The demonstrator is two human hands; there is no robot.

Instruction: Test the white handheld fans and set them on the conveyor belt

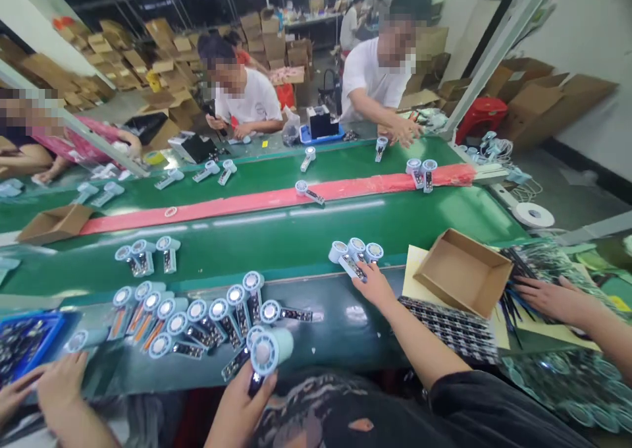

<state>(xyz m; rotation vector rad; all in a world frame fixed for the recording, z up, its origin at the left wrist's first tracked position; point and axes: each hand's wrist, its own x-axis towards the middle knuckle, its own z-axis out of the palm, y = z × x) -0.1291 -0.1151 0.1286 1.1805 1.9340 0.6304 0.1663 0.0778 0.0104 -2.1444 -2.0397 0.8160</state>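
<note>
My left hand point(243, 398), low in the middle, is closed round the handle of a light blue handheld fan point(270, 350), its round head upward. Just behind it, several more handheld fans point(197, 313) lie in a loose cluster on the dark green bench, handles uncovered with circuit boards or orange parts showing. My right hand point(375, 284) reaches forward to the belt's near edge. Its fingers are closed on the handle end of another handheld fan point(349, 263), beside two similar ones point(374, 252).
A cardboard tray point(464, 270) and rows of black-and-silver parts point(449, 326) lie right. Co-workers' hands point(548, 296) flank me. A green belt point(257, 230) with a pink strip point(237, 204) crosses ahead. A blue bin point(49, 342) stands left; co-workers sit opposite.
</note>
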